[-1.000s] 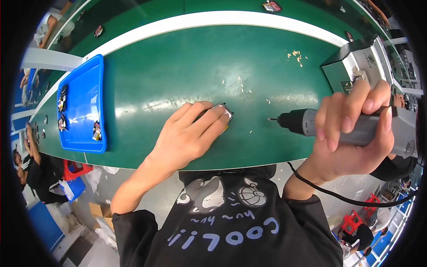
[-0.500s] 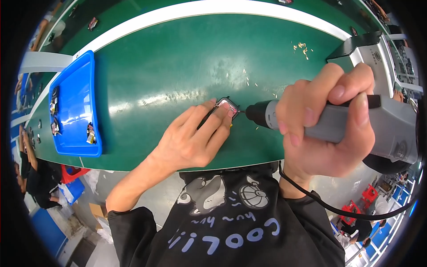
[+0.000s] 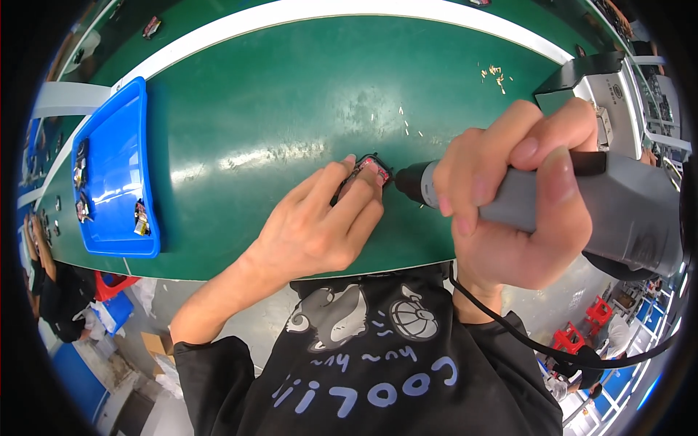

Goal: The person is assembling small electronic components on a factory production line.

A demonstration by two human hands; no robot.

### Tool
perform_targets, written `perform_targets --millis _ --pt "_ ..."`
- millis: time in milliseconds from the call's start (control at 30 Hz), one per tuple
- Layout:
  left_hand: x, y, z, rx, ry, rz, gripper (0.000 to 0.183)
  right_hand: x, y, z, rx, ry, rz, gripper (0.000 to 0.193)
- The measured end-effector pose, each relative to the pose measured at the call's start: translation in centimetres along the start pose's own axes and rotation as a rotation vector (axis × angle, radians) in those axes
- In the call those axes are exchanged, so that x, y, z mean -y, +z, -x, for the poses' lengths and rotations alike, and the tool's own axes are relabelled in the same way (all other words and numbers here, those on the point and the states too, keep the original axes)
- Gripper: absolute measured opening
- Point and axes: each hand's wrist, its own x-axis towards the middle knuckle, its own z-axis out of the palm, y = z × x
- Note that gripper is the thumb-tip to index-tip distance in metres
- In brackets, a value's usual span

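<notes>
My left hand (image 3: 309,229) presses down on a small black-framed electronic part (image 3: 379,161) on the green tabletop, its fingers bent over the reddish inside and hiding much of it. My right hand (image 3: 512,200) is wrapped around a grey electric screwdriver (image 3: 632,207), held almost level. The tool's black nose points left at the part's right edge, close beside my left fingertips. Whether the bit touches the part is too small to make out. A black cord hangs from the tool and curves below my right wrist.
A blue tray (image 3: 116,174) holding several small electronic parts stands at the left. Small brass-coloured pieces (image 3: 496,73) lie scattered at the far right, pale ones (image 3: 406,122) nearer the middle. A black-and-white box (image 3: 614,94) sits at the right edge. Other people work in the background.
The screwdriver in my right hand has shifted slightly left, its nose nearer the part. My left hand still presses the part in about the same spot. The view has moved slightly.
</notes>
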Motion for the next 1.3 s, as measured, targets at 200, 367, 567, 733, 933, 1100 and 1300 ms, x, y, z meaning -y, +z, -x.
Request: perform_targets --millis 200,367,567,733,933,1100,1300 --pt "0.4 -0.4 -0.4 0.029 -0.006 0.009 0.022 -0.3 -0.3 -0.6 0.028 0.03 0.182 0.012" --pt "0.3 -1.3 -1.2 0.103 -0.015 0.014 0.014 0.6 2.3 -0.4 -0.14 0.116 0.175 0.016" --pt "0.3 -1.8 -1.4 0.139 0.032 0.05 0.017 0.8 1.9 1.0 -0.19 0.107 0.089 0.024" --pt "4.0 -1.9 -4.6 0.262 0.088 0.065 0.02 3.5 -1.7 0.7 -0.272 -0.167 0.14 0.021" --pt "10.4 -1.3 -13.5 -0.057 -0.17 0.102 0.029 10.5 -10.9 -1.5 -0.448 -0.422 0.25 0.015" --pt "10.4 -4.3 -8.4 -0.037 -0.358 -0.167 0.035 13.6 -15.4 -3.3 -0.496 -0.49 0.258 0.016" --pt "17.6 -13.9 14.6 0.141 -0.87 -0.549 0.04 13.2 -16.3 -6.4 -0.478 -0.431 0.323 0.015"
